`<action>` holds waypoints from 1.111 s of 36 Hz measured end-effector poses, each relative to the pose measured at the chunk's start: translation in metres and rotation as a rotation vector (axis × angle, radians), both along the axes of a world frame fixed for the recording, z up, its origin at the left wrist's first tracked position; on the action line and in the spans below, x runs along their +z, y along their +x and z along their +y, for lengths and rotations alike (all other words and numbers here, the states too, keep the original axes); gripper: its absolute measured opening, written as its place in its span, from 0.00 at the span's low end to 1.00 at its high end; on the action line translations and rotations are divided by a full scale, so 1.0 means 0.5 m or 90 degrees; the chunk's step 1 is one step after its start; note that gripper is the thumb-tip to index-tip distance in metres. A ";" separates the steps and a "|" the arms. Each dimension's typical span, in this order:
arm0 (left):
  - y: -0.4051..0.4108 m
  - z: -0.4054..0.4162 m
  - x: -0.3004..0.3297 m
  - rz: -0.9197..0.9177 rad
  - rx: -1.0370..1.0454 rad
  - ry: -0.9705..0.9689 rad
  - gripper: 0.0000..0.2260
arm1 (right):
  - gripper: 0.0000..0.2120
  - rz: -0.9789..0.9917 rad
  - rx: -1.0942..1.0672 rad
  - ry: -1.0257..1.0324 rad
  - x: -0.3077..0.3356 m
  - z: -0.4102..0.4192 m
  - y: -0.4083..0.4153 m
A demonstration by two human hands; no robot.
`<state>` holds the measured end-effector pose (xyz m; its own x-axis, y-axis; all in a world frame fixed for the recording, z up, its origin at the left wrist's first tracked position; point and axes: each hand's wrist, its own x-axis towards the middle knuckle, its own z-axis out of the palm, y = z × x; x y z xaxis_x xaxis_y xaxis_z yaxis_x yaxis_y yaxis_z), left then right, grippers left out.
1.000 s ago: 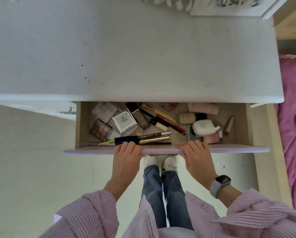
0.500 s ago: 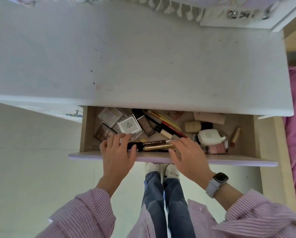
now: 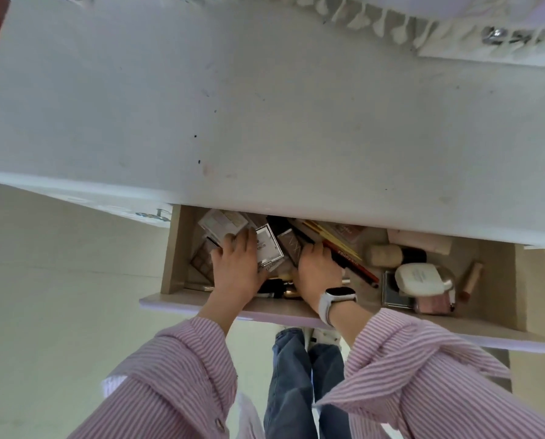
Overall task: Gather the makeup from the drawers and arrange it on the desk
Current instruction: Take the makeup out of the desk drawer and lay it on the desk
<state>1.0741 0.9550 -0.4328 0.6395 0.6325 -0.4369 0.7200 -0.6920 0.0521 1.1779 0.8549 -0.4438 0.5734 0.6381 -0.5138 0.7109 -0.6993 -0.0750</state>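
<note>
Both your hands reach into the open drawer (image 3: 176, 248) under the bare tabletop (image 3: 265, 106); left hand (image 3: 238, 267) lies on palettes (image 3: 268, 245), right hand (image 3: 317, 267) on pencils (image 3: 344, 251); whether either grip has closed, I cannot tell; next, lift makeup onto the tabletop.

The desk (image 3: 265, 90) top is bare across its whole width, with only a fringed cloth (image 3: 375, 17) along the far edge. Its front edge overhangs the back of the open drawer (image 3: 173, 248), so reach there is low and tight. Both hands fill the drawer's left half: the left hand (image 3: 236, 267) lies on a white box (image 3: 268, 247) and palettes, and the right hand (image 3: 318, 267) is among pencils (image 3: 353, 261). The right half is crowded by a white bottle (image 3: 420, 278), a round jar (image 3: 385, 255) and a pink tube (image 3: 418, 242). A strip along the drawer's right wall, past a small stick (image 3: 470, 282), shows bare bottom.
</note>
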 end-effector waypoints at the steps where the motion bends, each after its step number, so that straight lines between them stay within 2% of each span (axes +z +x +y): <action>1: 0.006 0.002 -0.004 0.010 -0.006 0.010 0.38 | 0.17 0.024 0.005 0.019 0.003 -0.005 0.002; 5: 0.020 -0.004 -0.009 0.044 -0.014 0.009 0.37 | 0.19 0.115 -0.069 0.064 0.043 -0.033 0.014; 10: 0.022 -0.006 0.009 0.006 -0.004 -0.056 0.35 | 0.17 0.187 -0.157 0.145 0.101 -0.082 0.038; 16: -0.033 -0.007 0.108 -0.058 0.070 -0.133 0.35 | 0.18 0.326 -0.130 0.208 0.188 -0.119 0.078; 22: -0.105 -0.015 0.195 -0.250 0.239 -0.140 0.36 | 0.13 0.436 -0.139 0.289 0.253 -0.075 0.085; 25: -0.106 0.030 0.227 -0.344 0.311 -0.112 0.39 | 0.11 0.590 -0.261 0.366 0.274 -0.014 0.074; 28: -0.098 0.101 0.246 -0.413 0.358 -0.053 0.36 | 0.10 0.798 -0.415 0.409 0.290 0.063 0.065; 30: -0.087 0.160 0.251 -0.425 0.362 -0.001 0.34 | 0.10 0.850 -0.459 0.421 0.297 0.122 0.066; 32: -0.070 0.229 0.248 -0.423 0.362 0.027 0.33 | 0.13 0.768 -0.414 0.408 0.299 0.182 0.070; 35: -0.030 0.336 0.224 -0.392 0.307 0.035 0.30 | 0.15 0.537 -0.344 0.394 0.300 0.272 0.083; 38: 0.023 0.429 0.195 -0.362 0.247 0.057 0.29 | 0.13 0.364 -0.342 0.408 0.293 0.359 0.097; 40: 0.061 0.472 0.185 -0.369 0.243 0.054 0.30 | 0.12 0.296 -0.365 0.423 0.285 0.413 0.106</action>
<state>1.1046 1.1908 -0.3401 0.4810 0.8761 -0.0311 0.7858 -0.4151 0.4585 1.2308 1.0615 -0.3012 0.7169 0.5676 -0.4048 0.0787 -0.6428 -0.7620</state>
